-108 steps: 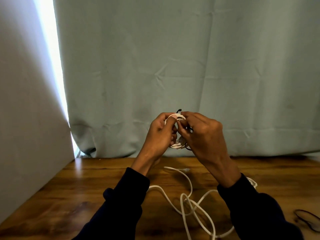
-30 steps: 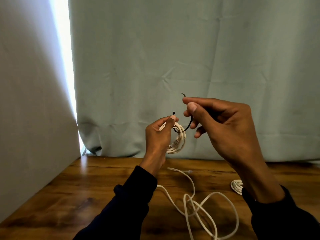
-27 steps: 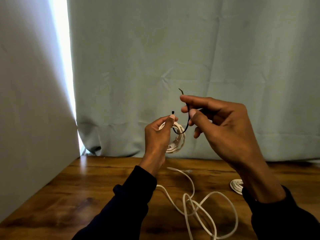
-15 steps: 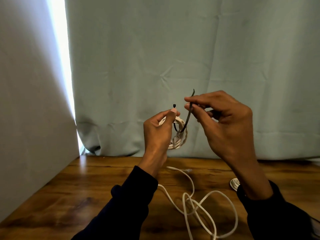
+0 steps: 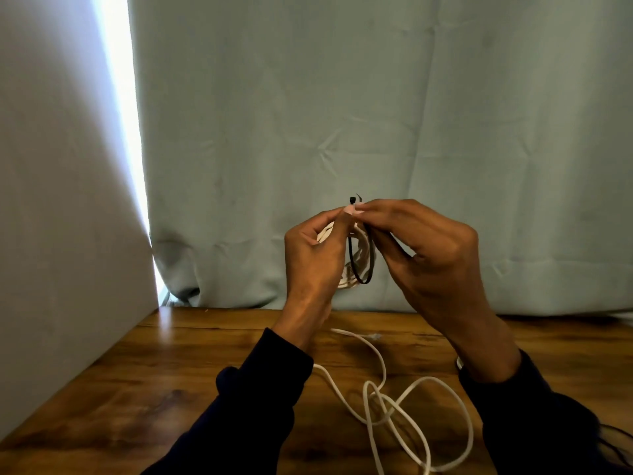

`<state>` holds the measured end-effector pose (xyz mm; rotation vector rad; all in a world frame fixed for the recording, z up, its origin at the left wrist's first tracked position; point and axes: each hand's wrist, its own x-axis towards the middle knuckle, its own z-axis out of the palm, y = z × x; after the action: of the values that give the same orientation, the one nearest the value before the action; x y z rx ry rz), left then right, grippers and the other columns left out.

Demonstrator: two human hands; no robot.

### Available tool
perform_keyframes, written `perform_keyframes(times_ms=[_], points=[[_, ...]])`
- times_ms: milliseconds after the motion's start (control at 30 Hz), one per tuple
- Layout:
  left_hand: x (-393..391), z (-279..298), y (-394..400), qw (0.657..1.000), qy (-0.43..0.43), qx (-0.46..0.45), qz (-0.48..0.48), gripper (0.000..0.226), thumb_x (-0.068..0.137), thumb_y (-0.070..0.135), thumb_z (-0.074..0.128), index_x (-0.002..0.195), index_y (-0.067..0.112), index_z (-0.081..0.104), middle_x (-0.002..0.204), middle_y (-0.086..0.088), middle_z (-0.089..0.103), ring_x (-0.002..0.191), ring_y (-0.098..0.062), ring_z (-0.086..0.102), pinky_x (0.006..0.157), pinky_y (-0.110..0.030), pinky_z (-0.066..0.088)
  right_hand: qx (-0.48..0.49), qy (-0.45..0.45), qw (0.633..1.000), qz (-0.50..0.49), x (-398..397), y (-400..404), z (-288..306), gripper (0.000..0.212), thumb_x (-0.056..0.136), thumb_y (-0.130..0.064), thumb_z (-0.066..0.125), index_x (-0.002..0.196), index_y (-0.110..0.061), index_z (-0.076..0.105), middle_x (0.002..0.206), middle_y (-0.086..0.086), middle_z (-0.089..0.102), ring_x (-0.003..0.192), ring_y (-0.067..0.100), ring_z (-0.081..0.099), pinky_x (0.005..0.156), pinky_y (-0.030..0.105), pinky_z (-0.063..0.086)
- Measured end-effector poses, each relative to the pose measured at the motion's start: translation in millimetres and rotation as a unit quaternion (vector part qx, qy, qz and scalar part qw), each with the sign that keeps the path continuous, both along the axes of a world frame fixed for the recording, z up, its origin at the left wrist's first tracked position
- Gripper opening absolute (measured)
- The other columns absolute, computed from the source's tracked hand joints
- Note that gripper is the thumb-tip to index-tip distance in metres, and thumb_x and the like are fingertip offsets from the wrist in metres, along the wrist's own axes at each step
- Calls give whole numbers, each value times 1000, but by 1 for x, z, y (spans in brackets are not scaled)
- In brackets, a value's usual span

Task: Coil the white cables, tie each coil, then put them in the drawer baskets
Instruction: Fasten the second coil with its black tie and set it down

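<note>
My left hand point(image 5: 313, 258) grips a small coil of white cable point(image 5: 356, 262) held up in front of the curtain, and its thumb and forefinger pinch the head of a black zip tie point(image 5: 359, 269). The tie loops down around the coil. My right hand point(image 5: 424, 255) pinches the tie's tail end, fingertips meeting those of the left hand at the tie's head. A loose white cable point(image 5: 394, 402) lies tangled on the wooden table point(image 5: 191, 371) below my forearms.
A pale green curtain point(image 5: 342, 132) hangs behind the table. A grey-white wall panel point(image 5: 61, 200) bounds the left side. A sliver of another white coil point(image 5: 459, 363) shows behind my right wrist. Dark thin things lie at the table's right edge point(image 5: 613, 437).
My right hand has brought the tie's tail down and left to the tie's head at my left fingertips, so the tie now forms a loop around the coil.
</note>
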<state>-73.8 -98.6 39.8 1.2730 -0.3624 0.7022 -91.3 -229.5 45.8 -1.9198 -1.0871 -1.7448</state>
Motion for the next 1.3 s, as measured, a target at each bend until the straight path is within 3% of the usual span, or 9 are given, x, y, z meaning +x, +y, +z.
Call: perform_keyframes(times_ms=[133, 267, 900, 1300], points=[[-4, 2, 1, 999, -31, 9, 6, 12, 94, 24, 65, 93, 33, 73, 77, 25, 73, 83, 8, 68, 66, -9, 53, -6, -4, 1000, -27, 1, 0, -2, 23, 90, 1, 71, 112, 2, 72, 116, 15, 71, 110, 21, 68, 101, 24, 51], [-4, 3, 1, 999, -36, 4, 11, 11, 93, 23, 66, 97, 25, 76, 81, 18, 75, 84, 3, 70, 68, -11, 53, -10, -15, 999, -48, 3, -1, -3, 22, 89, 2, 70, 111, 3, 72, 113, 16, 72, 107, 24, 70, 98, 28, 53], [-5, 3, 0, 999, -37, 20, 14, 14, 95, 19, 63, 98, 27, 74, 82, 18, 73, 82, 7, 69, 66, -6, 50, -18, -1, 999, -50, 4, -3, -2, 25, 87, 3, 72, 111, 2, 72, 113, 15, 72, 106, 23, 70, 102, 23, 49], [-3, 0, 1, 998, -50, 21, 15, 16, 96, 17, 62, 97, 27, 74, 82, 17, 73, 83, 5, 70, 68, -8, 50, -28, 4, 999, -43, 4, -1, -3, 26, 85, 5, 73, 111, 3, 71, 112, 15, 72, 106, 24, 70, 99, 27, 51]])
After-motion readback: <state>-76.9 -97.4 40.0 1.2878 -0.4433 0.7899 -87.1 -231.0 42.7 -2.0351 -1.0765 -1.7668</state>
